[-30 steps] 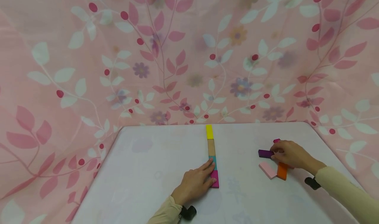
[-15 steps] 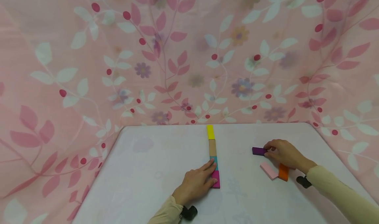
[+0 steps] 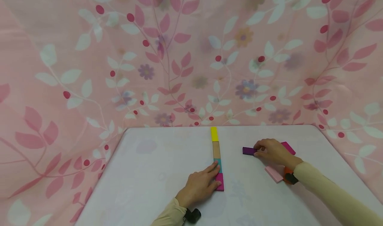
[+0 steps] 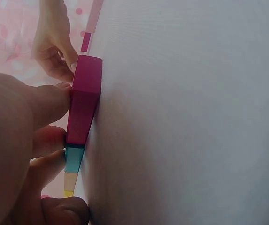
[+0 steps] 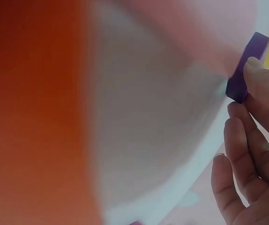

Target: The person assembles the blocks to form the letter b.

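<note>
A straight row of blocks runs away from me: magenta (image 3: pixel 220 183), teal (image 3: pixel 220 168), tan (image 3: pixel 216 149) and yellow (image 3: pixel 214 134) at the far end. My left hand (image 3: pixel 198 187) rests against the row's left side, fingertips on the teal block and thumb at the magenta one; the left wrist view shows them touching the side faces. To the right, my right hand (image 3: pixel 275 153) pinches a purple block (image 3: pixel 248 151) by its right end, between thumb and fingers. In the right wrist view the purple block (image 5: pixel 247 70) shows with the thumb on it.
Right of the row lie a pale pink block (image 3: pixel 273 174), an orange block (image 3: pixel 288 170) partly under the right wrist, and another magenta block (image 3: pixel 288 148) behind the right hand. A white table (image 3: pixel 167 156) bears them; floral pink cloth (image 3: pixel 191 69) hangs behind.
My right hand has moved left with the purple block, away from the loose blocks, uncovering more of the rear magenta block. The left hand stays on the row.
</note>
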`<state>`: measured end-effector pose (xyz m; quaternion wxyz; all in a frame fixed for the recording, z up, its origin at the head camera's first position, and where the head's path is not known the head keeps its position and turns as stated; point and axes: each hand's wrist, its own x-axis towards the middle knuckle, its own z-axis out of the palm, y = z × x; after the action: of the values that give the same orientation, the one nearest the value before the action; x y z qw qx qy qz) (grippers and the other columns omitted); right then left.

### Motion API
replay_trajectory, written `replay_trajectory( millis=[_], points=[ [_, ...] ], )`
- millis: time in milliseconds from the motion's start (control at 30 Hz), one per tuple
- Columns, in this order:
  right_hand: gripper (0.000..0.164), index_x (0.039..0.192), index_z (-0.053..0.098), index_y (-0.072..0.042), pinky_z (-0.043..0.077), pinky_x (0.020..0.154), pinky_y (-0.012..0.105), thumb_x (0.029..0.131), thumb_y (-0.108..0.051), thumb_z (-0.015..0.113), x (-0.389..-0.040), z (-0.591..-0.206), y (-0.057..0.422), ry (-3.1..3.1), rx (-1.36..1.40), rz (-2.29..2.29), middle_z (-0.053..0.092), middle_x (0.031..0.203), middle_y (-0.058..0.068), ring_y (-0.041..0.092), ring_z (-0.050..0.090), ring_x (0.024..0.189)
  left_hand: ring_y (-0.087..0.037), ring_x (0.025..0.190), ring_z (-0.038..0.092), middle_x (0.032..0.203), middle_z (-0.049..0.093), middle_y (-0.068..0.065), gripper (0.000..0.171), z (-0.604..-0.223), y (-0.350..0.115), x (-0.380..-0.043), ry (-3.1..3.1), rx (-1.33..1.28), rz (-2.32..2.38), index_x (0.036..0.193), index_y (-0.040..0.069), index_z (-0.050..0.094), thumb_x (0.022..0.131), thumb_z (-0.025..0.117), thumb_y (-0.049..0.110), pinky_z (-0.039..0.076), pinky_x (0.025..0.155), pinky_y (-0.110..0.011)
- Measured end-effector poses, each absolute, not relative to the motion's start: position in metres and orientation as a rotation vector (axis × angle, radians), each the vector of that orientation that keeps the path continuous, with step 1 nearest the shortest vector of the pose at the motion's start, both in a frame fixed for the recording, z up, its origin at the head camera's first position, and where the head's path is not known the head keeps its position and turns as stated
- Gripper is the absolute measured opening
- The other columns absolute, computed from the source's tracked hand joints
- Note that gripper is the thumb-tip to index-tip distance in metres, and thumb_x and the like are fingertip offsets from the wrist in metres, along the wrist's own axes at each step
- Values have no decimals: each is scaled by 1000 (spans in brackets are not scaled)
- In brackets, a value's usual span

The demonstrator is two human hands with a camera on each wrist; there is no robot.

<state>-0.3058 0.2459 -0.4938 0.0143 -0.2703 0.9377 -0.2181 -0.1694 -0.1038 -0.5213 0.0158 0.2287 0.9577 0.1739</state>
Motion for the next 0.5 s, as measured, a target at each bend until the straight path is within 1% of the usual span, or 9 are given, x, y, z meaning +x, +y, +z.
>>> replay_trajectory(
  millis=[267, 333, 500],
  points=[
    [19, 106, 79, -15, 55, 84, 40, 92, -27, 84, -314, -494, 223, 2919, -920, -691, 74, 95, -7, 16, 65, 89, -24, 122, 73, 169, 41, 9, 57, -522, -103, -170, 2975, 701, 536, 158, 23, 53, 107, 59, 48, 55, 78, -39],
    [19, 105, 79, -13, 55, 83, 40, 91, -26, 85, -316, -494, 216, 2903, -936, -704, 74, 93, -7, 17, 65, 88, -25, 122, 73, 169, 41, 9, 57, -522, -103, -170, 2977, 702, 536, 158, 23, 53, 107, 59, 47, 56, 78, -39],
    [19, 103, 78, -14, 54, 80, 36, 90, -25, 86, -320, -493, 201, 2878, -927, -721, 73, 90, -7, 14, 63, 84, -24, 124, 72, 169, 42, 9, 57, -522, -103, -170, 2986, 708, 534, 158, 24, 53, 107, 58, 48, 57, 82, -42]
  ],
)
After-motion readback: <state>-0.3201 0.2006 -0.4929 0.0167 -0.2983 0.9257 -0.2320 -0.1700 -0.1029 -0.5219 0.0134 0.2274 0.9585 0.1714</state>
